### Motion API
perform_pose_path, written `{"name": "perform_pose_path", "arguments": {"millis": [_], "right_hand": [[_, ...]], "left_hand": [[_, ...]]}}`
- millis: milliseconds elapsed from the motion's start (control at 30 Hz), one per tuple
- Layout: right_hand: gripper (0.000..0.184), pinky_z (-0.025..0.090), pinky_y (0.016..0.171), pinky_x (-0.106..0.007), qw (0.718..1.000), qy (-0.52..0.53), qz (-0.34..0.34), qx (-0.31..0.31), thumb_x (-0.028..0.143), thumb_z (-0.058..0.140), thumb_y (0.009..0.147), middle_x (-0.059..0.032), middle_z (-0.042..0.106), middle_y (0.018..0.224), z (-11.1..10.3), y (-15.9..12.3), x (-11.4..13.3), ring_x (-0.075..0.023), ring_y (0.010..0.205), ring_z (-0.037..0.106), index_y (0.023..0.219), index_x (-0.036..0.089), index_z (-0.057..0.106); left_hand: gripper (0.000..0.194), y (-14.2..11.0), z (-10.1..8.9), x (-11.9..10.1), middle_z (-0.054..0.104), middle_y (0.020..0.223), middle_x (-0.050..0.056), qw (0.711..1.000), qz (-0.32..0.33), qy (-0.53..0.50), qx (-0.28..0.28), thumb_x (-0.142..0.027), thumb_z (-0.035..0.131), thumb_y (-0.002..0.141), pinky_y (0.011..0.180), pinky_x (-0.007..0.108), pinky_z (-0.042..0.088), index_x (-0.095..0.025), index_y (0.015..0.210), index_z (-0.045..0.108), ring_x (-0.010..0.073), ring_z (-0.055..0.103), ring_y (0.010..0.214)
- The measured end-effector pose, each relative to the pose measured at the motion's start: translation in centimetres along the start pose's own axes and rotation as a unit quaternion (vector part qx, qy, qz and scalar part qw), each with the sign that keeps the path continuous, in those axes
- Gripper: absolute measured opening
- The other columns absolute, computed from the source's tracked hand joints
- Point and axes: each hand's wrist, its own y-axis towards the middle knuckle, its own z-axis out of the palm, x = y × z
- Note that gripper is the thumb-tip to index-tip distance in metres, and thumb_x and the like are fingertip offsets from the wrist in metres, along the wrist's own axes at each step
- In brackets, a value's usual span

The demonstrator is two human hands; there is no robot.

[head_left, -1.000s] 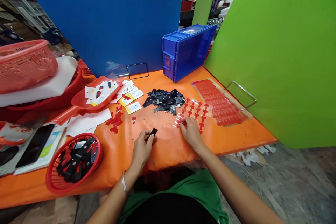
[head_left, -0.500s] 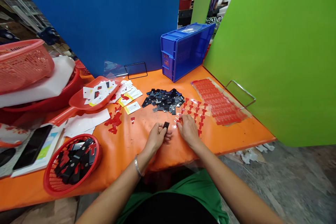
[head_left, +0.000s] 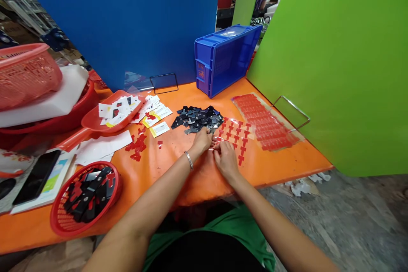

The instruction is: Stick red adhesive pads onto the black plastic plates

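My left hand (head_left: 202, 141), fingers closed, is at the near edge of a pile of black flat plates (head_left: 198, 118). A small dark plate (head_left: 209, 130) shows at its fingertips, partly hidden. Close beside it, my right hand (head_left: 226, 159) has its fingers pinched together at the left edge of a clear sheet bearing rows of red T-shaped stickers (head_left: 236, 138). What the right fingertips hold is too small to make out.
Red pieces (head_left: 137, 146) and printed cards (head_left: 159, 129) lie to the left, by a red scoop (head_left: 87, 121). A red basket (head_left: 117, 191) holds black plates. Behind stands a blue crate (head_left: 204, 68); a larger red sticker sheet (head_left: 264, 123) lies right.
My left hand has moved forward and right with the black plate, up to the pile and the sticker sheet. My right hand has shifted slightly, its fingers now drawn together at the sheet's left edge.
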Motion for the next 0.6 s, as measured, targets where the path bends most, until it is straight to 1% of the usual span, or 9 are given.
{"name": "perform_pose_path", "arguments": {"millis": [67,200,267,367,467,533,600], "right_hand": [[0.009,0.043,0.073,-0.036,0.998,0.063,-0.007,0.000,0.014,0.046,0.079,-0.0054,0.055,0.081,-0.4,-0.5,0.1,-0.0213,0.081,0.050,0.074,0.021,0.048],[0.004,0.046,0.073,-0.033,0.983,0.182,-0.006,-0.014,0.018,0.049,0.082,-0.0044,0.056,0.086,-1.6,-1.7,0.4,-0.0192,0.085,0.053,0.081,0.021,0.050],[0.002,0.047,0.070,-0.031,0.976,0.217,0.009,-0.023,0.021,0.051,0.083,-0.0040,0.057,0.086,-2.3,-2.1,0.7,-0.0182,0.083,0.055,0.084,0.021,0.051],[0.006,0.047,0.063,-0.028,0.962,0.268,0.055,-0.016,0.026,0.056,0.081,-0.0023,0.058,0.080,-2.9,-2.4,1.1,-0.0158,0.073,0.056,0.083,0.020,0.053],[0.013,0.046,0.060,-0.027,0.942,0.317,0.111,-0.019,0.030,0.061,0.077,-0.0007,0.057,0.075,-2.9,-2.5,1.5,-0.0141,0.067,0.054,0.079,0.020,0.054],[0.017,0.046,0.060,-0.026,0.927,0.346,0.144,-0.024,0.032,0.065,0.074,0.0002,0.056,0.073,-2.5,-2.7,1.7,-0.0136,0.065,0.054,0.077,0.020,0.053],[0.019,0.046,0.057,-0.026,0.913,0.369,0.173,-0.017,0.032,0.066,0.072,0.0008,0.056,0.072,-2.0,-3.1,2.0,-0.0133,0.063,0.054,0.077,0.020,0.053]], "left_hand": [[0.016,-0.1,0.1,0.1,0.054,0.055,-0.003,1.000,0.009,0.009,-0.013,-0.008,0.052,0.078,0.056,0.024,0.047,-0.020,0.076,0.041,0.0099,0.053,0.047],[0.018,-0.4,0.3,0.1,0.057,0.060,-0.001,0.999,0.025,0.009,-0.034,-0.007,0.054,0.077,0.058,0.024,0.046,-0.020,0.077,0.041,0.0111,0.054,0.051],[0.017,-0.5,0.4,0.0,0.058,0.060,-0.001,0.999,0.025,0.002,-0.038,-0.007,0.052,0.078,0.058,0.025,0.047,-0.020,0.077,0.041,0.0116,0.055,0.052],[0.015,-1.4,-0.1,-0.4,0.059,0.061,0.000,0.999,0.026,-0.010,-0.038,-0.007,0.049,0.081,0.057,0.024,0.048,-0.019,0.078,0.041,0.0108,0.057,0.052],[0.008,-3.6,-1.1,-0.4,0.063,0.068,0.003,0.998,0.012,-0.057,-0.021,-0.010,0.048,0.083,0.057,0.025,0.051,-0.016,0.081,0.045,0.0106,0.060,0.053],[0.005,-5.8,-2.0,0.0,0.066,0.074,0.006,0.993,-0.026,-0.114,-0.004,-0.009,0.050,0.082,0.059,0.027,0.053,-0.014,0.084,0.049,0.0118,0.063,0.056],[0.010,-8.2,-2.7,0.7,0.067,0.079,0.009,0.983,-0.070,-0.167,0.009,-0.005,0.054,0.078,0.063,0.027,0.055,-0.011,0.085,0.053,0.0131,0.065,0.061]]}}
